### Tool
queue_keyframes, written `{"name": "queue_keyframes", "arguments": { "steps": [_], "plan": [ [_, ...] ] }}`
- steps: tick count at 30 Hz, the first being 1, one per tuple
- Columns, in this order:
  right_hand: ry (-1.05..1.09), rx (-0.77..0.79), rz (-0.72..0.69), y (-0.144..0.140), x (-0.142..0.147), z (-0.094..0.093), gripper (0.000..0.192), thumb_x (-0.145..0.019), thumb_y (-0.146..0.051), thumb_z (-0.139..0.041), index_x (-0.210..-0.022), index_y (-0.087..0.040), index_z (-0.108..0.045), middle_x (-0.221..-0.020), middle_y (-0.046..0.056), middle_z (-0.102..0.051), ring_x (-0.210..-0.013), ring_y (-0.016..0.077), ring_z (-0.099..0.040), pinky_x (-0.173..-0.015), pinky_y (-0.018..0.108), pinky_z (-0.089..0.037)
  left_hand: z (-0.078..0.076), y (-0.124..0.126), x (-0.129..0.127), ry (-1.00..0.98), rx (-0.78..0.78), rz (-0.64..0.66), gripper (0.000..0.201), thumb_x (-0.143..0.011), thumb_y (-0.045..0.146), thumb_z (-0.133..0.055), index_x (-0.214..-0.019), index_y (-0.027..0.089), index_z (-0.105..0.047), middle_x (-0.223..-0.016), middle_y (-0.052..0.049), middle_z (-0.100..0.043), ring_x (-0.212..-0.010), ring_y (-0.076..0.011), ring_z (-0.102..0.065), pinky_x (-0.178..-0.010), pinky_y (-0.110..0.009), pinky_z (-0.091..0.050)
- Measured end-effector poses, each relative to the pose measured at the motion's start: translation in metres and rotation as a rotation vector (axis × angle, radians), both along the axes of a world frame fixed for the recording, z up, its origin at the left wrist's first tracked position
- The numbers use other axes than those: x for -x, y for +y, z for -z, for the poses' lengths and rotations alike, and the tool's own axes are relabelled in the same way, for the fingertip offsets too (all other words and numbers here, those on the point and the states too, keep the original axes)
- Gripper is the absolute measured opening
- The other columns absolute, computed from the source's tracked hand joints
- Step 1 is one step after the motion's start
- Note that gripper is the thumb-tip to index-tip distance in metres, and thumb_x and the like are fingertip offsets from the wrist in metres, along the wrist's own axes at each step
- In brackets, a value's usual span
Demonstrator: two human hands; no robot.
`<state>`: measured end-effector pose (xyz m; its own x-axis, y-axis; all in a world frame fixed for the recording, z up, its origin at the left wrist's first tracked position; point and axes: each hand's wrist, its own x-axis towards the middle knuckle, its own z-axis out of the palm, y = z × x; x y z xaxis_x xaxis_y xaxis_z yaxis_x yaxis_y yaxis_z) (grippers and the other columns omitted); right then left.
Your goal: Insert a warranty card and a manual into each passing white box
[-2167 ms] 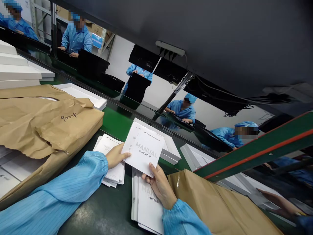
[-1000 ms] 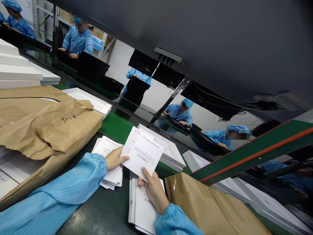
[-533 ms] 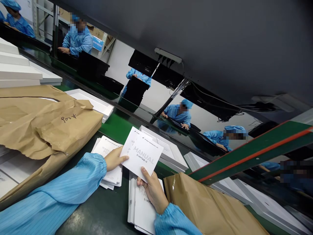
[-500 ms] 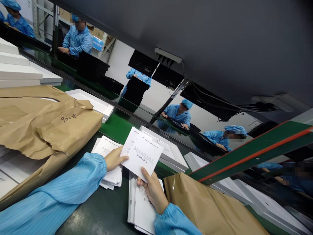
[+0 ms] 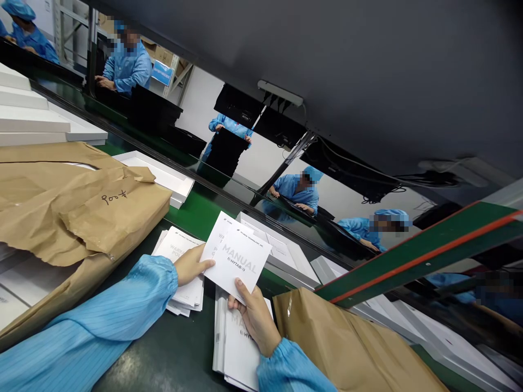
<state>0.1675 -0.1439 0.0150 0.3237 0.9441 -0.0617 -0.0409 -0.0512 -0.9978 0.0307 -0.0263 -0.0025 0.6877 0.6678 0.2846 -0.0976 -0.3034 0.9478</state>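
Observation:
My right hand (image 5: 255,313) grips the lower edge of a white manual (image 5: 245,261) marked HYTAB, thumb on top. Partly under it is a white warranty leaflet (image 5: 215,235), and my left hand (image 5: 191,265) pinches the left edge of this overlapped pair. Below my left hand lies a stack of warranty leaflets (image 5: 180,245), slightly fanned. A stack of manuals (image 5: 239,362) sits under my right hand, partly covered by it.
A torn brown paper package (image 5: 122,218) lies at left, another brown package (image 5: 343,343) at right. White box trays (image 5: 281,250) line the green conveyor (image 5: 194,204) behind. A green beam (image 5: 429,256) slants across the right. Several co-workers in blue sit or stand beyond.
The white trays on the conveyor have slid slightly to the right. My hands and the two booklets are nearly still.

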Motion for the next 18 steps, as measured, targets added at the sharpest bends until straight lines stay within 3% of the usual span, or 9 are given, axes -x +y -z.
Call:
{"name": "queue_keyframes", "arguments": {
  "steps": [18],
  "plan": [
    [0.006,0.008,-0.008,-0.0002,-0.0001,-0.0006,0.032,-0.070,-0.040,-0.052,-0.083,-0.011,-0.051,-0.042,-0.001,-0.051,-0.040,0.0091,-0.043,-0.044,0.022,-0.034,-0.0017,-0.0007,0.0006,-0.003,-0.013,-0.005,0.042,-0.069,0.027,-0.047,-0.110,0.017,-0.043,-0.106,-0.006,-0.053,-0.095,-0.0204,-0.048,-0.082,-0.033,-0.036]
  ]
}}
